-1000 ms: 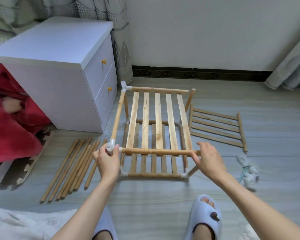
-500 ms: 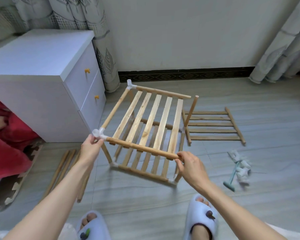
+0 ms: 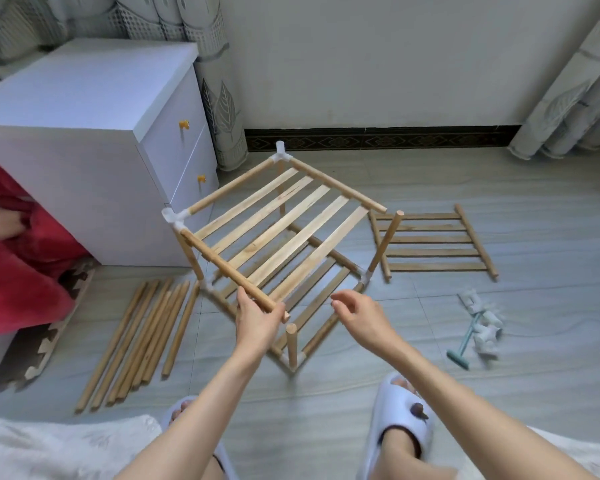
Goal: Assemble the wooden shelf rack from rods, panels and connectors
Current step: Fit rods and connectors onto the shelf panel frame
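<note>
At the bottom of the frame two feet in pale slippers (image 3: 397, 434) stand on the grey tiled floor (image 3: 430, 368), with both bare forearms reaching up from there. Just above centre-bottom, the left hand (image 3: 257, 322) has its grip closed round the near end of the front top rod (image 3: 229, 268) of the half-built shelf rack (image 3: 274, 233); the fingers wrap it from below and the thumb lies along its side. The right hand (image 3: 357, 315) hovers beside it, to the right, holding nothing, its grip loose and half wide with the fingers lightly curled. Directly below the held rod end stands a bare upright post (image 3: 291, 344), its top free and apart from the rod.

At lower left a bundle of loose wooden rods (image 3: 139, 341) lies side by side on the floor. At right, a heap of white plastic connectors (image 3: 484, 322) lies with a small teal-handled tool (image 3: 463, 344).

The rack fills the middle of the frame, turned corner-on, its upper slatted panel (image 3: 278, 220) resting on the top rods, a lower panel showing beneath. White connectors (image 3: 174, 216) join the left and far corners. To its right a spare slatted panel (image 3: 433, 242) lies flat on the floor.

Farther off, at upper left, stands a white two-drawer cabinet (image 3: 118, 140), red fabric (image 3: 18, 258) beside it, and curtains (image 3: 568, 98) against the wall.
</note>
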